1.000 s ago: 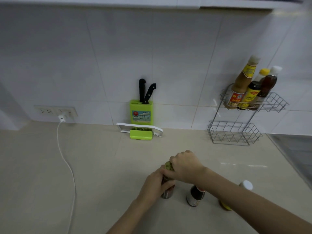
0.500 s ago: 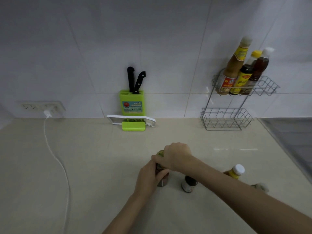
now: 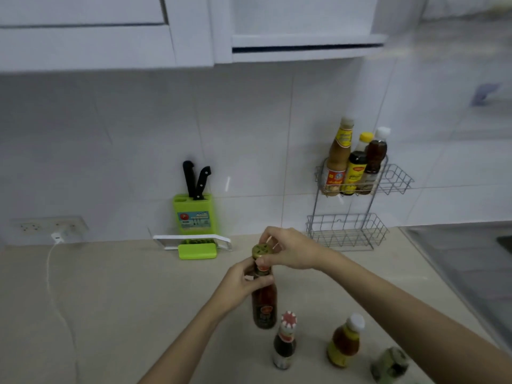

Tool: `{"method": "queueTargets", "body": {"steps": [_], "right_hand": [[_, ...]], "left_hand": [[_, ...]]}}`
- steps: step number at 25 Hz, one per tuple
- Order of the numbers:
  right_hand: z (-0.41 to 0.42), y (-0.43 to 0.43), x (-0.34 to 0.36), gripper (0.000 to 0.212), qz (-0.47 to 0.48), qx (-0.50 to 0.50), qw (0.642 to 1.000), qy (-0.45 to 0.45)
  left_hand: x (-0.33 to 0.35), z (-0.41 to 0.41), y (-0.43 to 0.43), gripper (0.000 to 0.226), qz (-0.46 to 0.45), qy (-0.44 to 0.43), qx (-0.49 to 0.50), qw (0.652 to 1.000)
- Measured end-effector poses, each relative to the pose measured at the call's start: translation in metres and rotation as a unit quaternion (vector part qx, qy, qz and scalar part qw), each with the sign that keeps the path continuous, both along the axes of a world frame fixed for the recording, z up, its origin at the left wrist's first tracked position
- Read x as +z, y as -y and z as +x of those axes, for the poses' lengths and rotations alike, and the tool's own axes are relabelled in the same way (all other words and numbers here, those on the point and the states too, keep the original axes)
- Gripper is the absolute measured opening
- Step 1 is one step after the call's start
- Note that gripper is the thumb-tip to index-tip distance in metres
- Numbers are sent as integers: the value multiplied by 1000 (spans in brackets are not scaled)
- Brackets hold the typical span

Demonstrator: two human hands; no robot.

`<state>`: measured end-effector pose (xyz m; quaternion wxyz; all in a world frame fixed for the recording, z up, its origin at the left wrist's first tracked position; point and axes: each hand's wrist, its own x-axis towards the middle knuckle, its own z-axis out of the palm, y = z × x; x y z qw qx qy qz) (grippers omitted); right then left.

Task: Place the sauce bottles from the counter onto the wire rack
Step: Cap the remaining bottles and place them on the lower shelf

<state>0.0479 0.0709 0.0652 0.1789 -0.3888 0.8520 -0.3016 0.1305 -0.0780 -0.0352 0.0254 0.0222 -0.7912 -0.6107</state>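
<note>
A: Biggest first, what's there?
B: Beige counter (image 3: pixel 116 300), white tile wall behind. Two-tier wire rack (image 3: pixel 347 231) at the back right, against the wall. Top tier holds 3 sauce bottles (image 3: pixel 350 167) bunched at its left end; bottom tier has nothing in it.

A: Hands?
B: Both on a dark red sauce bottle w/ gold-green cap (image 3: pixel 264 297), upright, mid counter. Left hand (image 3: pixel 241 286) wrapped round the neck. Right hand (image 3: pixel 291 250) closed over the cap from the right, fingers pinching it.

A: Other bottles on the counter?
B: 3 more near the front, right of the held one: dark bottle w/ red-white cap (image 3: pixel 284 345), yellow-label bottle w/ white cap (image 3: pixel 345 345), blurry greenish jar (image 3: pixel 390 364) at the bottom edge.

A: Smaller stuff?
B: Green knife block (image 3: pixel 194 214) w/ 2 black handles by the wall, white charger (image 3: pixel 58 237) plugged in at left.
</note>
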Motion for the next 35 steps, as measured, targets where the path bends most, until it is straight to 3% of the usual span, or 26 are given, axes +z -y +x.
{"method": "queueTargets", "body": {"steps": [3,6,9,11,14,16,19,21,24,27,29,31,35], "right_hand": [[-44,-45,6,36,-42,-54,993,100],[-85,-90,-9,33,-131,-183,965,132],[-123,-136,-35,38,-277,-378,867,168],[-146,-170,-57,30,-364,-465,782,196],[-174,-197,-89,25,-429,-547,690,199],[-193,-201,-109,29,-447,-585,649,192],[-213,-196,-127,41,-452,-610,621,194],[-218,-188,-132,42,-421,-610,647,177],[-222,-170,-131,36,-359,-572,729,110],[-232,-156,-126,31,-304,-446,839,59],[-236,-148,-122,30,-311,-330,888,81],[-242,-140,-117,30,-302,-255,914,94],[-247,-122,-114,23,-239,-218,941,98]], "left_hand": [[27,-48,-34,30,-59,-1,-42,997],[45,-99,-62,41,-114,40,-100,988],[31,-138,-64,52,-188,98,-112,971],[8,-153,-58,45,-185,137,-93,969],[-16,-169,-52,28,-153,169,-46,973],[-21,-183,-55,25,-142,180,-29,973],[-25,-204,-64,26,-139,191,-19,971],[-28,-215,-72,28,-140,194,-13,971],[-37,-230,-81,37,-151,206,-7,967],[-45,-240,-88,47,-164,223,-19,961],[-46,-243,-92,56,-160,243,-42,956],[-48,-246,-96,62,-137,261,-49,954],[-58,-246,-108,64,-79,269,-44,959]]}}
